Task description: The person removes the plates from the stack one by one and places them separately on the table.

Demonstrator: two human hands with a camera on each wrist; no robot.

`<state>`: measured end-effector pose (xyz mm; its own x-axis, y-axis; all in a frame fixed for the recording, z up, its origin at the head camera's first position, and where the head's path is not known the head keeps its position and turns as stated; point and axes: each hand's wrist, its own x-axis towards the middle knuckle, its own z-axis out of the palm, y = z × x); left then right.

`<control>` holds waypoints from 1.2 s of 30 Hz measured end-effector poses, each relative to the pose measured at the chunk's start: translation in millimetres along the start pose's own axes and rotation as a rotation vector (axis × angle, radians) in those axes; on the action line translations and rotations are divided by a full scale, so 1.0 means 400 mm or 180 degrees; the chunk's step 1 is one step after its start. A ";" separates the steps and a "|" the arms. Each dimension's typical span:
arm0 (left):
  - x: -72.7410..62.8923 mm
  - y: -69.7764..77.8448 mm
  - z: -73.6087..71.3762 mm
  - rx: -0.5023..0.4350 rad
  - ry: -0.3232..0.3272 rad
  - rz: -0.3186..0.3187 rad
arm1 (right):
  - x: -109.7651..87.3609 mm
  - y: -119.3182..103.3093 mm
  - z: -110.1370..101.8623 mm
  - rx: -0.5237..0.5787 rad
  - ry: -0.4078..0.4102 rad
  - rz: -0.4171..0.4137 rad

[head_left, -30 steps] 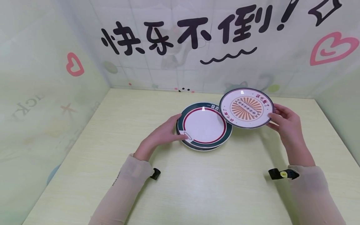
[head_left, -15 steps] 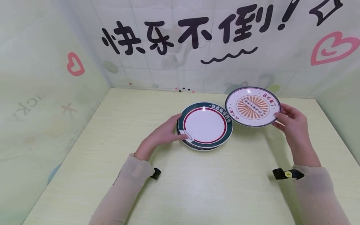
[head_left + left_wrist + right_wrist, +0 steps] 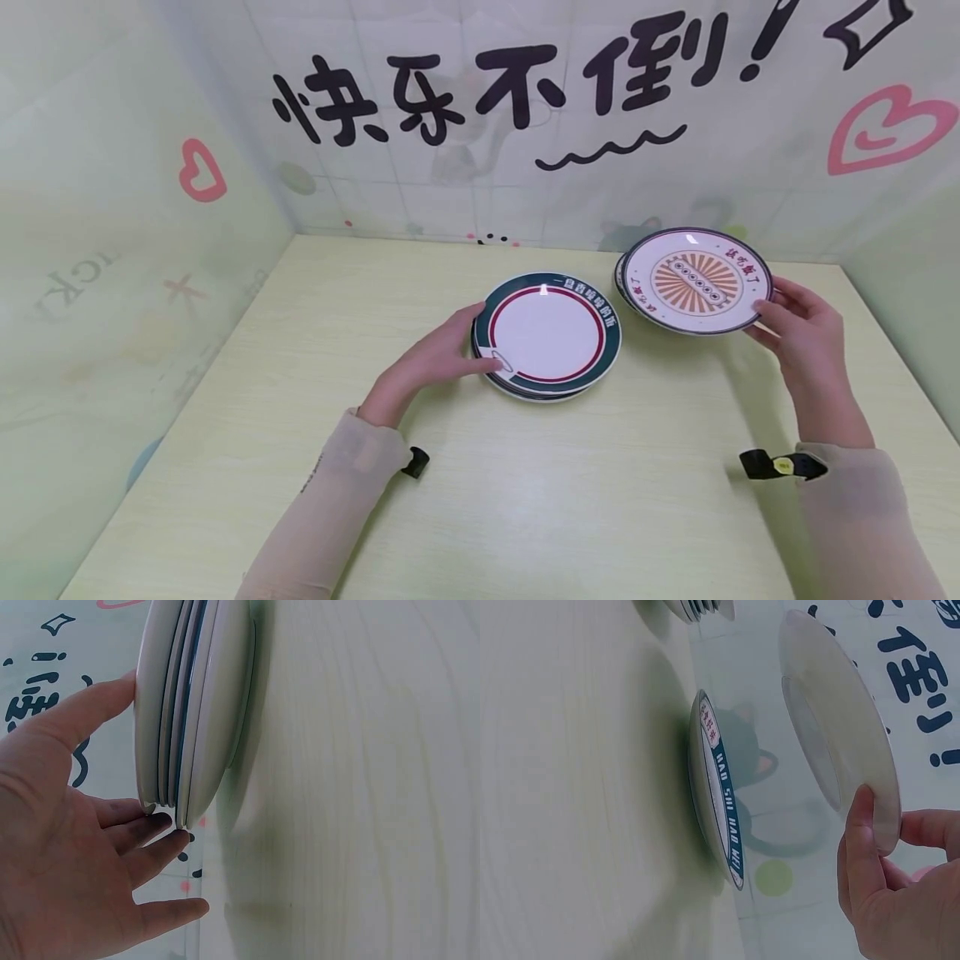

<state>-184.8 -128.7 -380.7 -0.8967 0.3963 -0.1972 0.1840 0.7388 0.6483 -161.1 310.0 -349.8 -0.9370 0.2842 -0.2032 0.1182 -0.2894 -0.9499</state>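
My right hand pinches the edge of a white plate with an orange sunburst print and a dark rim line, thumb on top and fingers underneath. In the right wrist view this plate hangs in the air above another plate, which lies on the table and has a blue lettered band. A stack of several plates stands left of them; its top plate is white with a green band and red ring. My left hand rests at the stack's left side, thumb on the top rim and outstretched fingertips against the plate edges.
The pale wooden table ends at a printed back wall close behind the plates. Side walls stand at left and right. Each wrist wears a black strap.
My right hand has carried the sunburst plate rightward, away from the stack, uncovering the stack's lettered rim and an edge of the plate beneath. My left hand has stayed in place.
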 end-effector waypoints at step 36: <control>0.000 -0.001 -0.001 -0.0038 -0.0024 -0.0048 | 0.012 -0.003 -0.077 0.1080 0.0531 0.0080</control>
<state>-184.8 -129.1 -380.7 -0.8962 0.3894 -0.2125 0.1658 0.7382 0.6539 -155.7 339.7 -356.8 -0.8655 0.4100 -0.2877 -0.0015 -0.5765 -0.8171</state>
